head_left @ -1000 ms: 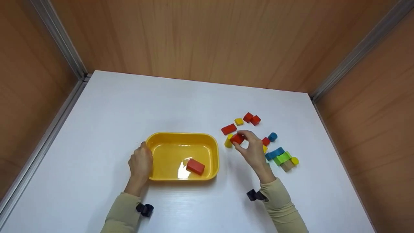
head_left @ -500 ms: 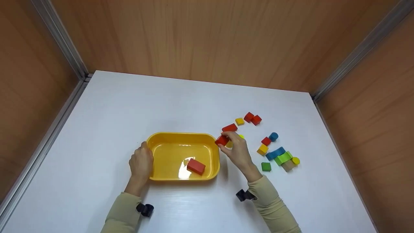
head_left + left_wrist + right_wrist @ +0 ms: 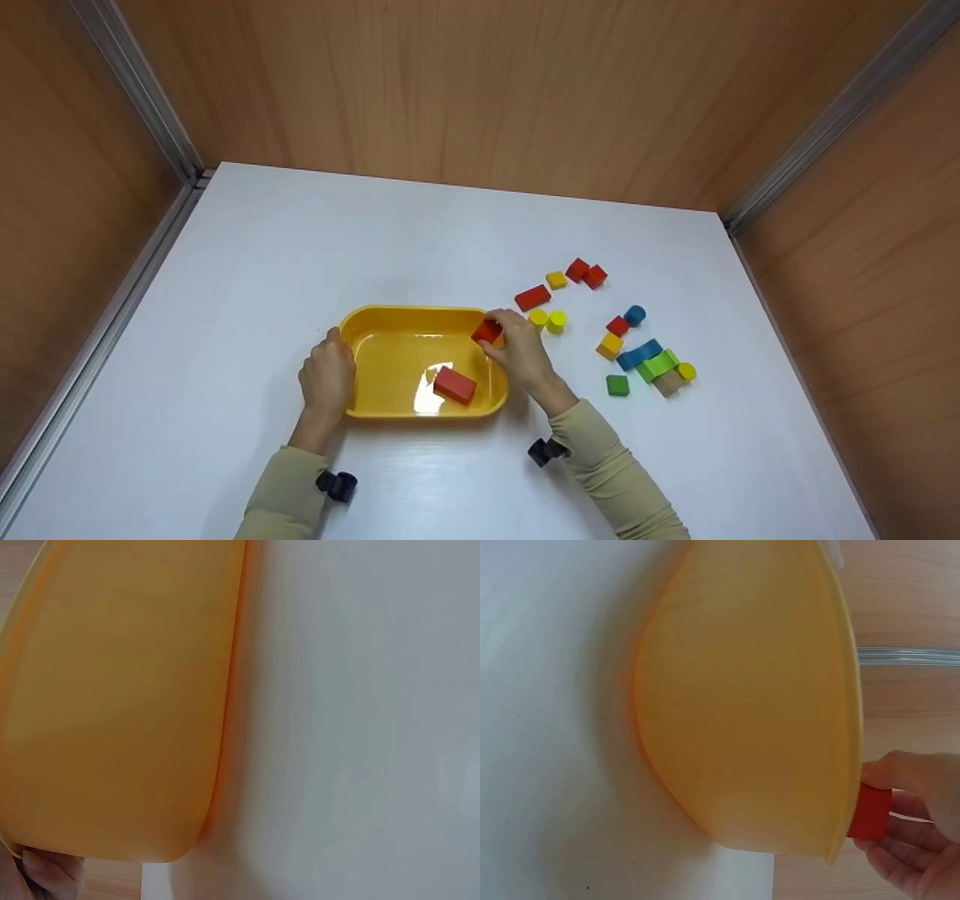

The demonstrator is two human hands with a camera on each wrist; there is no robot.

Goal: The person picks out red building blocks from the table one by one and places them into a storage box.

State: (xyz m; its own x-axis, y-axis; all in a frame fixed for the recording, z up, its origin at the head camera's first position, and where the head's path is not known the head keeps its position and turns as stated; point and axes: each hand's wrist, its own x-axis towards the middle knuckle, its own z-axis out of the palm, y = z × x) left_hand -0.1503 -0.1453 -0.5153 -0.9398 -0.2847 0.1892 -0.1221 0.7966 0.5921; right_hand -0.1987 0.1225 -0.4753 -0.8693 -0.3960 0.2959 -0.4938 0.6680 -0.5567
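Note:
A yellow plastic tray (image 3: pixel 405 360) sits on the white table, one red block (image 3: pixel 454 385) lying inside it near the lower right. My left hand (image 3: pixel 328 373) grips the tray's left rim; in the left wrist view its fingers (image 3: pixel 52 874) show curled under the rim. Between thumb and fingers my right hand (image 3: pixel 521 356) pinches another red block (image 3: pixel 487 331), held over the tray's upper right corner. The right wrist view shows this red block (image 3: pixel 869 811) just above the rim, with the tray wall (image 3: pixel 750 705) hiding part of it.
To the right of the tray lie several loose blocks: a long red block (image 3: pixel 532 298), yellow cylinders (image 3: pixel 556 322), red cubes (image 3: pixel 595 277), a green block (image 3: pixel 618 385) and a blue arch (image 3: pixel 639 355). A wooden panel (image 3: pixel 450 90) rises behind the table.
My right hand has carried the red block leftward from beside the yellow cylinders to over the tray's right side. My left hand and the tray have stayed in place.

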